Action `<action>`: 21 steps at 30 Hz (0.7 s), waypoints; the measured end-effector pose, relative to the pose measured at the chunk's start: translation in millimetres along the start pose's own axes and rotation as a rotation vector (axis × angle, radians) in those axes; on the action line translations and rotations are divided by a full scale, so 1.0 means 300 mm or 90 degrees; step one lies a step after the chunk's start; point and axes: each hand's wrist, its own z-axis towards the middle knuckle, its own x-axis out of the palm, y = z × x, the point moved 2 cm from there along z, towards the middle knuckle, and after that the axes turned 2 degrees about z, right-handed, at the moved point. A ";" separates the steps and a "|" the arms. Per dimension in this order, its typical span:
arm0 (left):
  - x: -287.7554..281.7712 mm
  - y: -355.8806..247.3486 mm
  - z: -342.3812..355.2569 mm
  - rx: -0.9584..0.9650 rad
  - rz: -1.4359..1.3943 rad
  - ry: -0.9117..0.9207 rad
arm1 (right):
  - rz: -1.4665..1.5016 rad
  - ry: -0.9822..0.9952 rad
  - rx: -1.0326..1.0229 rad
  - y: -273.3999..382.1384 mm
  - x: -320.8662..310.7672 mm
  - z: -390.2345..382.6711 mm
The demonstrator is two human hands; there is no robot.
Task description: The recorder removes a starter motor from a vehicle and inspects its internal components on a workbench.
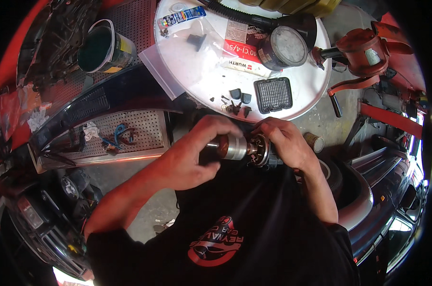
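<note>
A cylindrical metal part (232,148) with a shaft lies crosswise at my waist, against my black shirt. My left hand (197,155) curves beside its left end, fingers and thumb apart, slightly blurred. My right hand (285,145) grips the round end housing (260,150) at the part's right, its thumb near the top of the rim; the open end shows small internal pieces. Just beyond my hands, on the white round table (301,93), lie small black pieces (239,100) and a black square mesh part (273,95).
The table also holds a round can (283,47), corrugated hose (235,15) and plastic bag (187,57). At left are a bucket (106,45), dark body panel (73,109) and perforated metal tray (149,131). A red hand-cranked device (356,50) and car (382,209) are at right.
</note>
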 end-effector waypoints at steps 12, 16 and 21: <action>0.013 -0.002 -0.012 0.053 -0.077 -0.053 | 0.008 -0.004 -0.030 -0.022 -0.003 -0.017; -0.013 -0.032 0.031 -0.305 -0.138 0.070 | -0.029 0.002 -0.021 0.015 0.004 -0.027; 0.021 0.027 -0.024 0.059 -0.033 0.033 | -0.051 -0.014 -0.024 -0.003 0.009 -0.036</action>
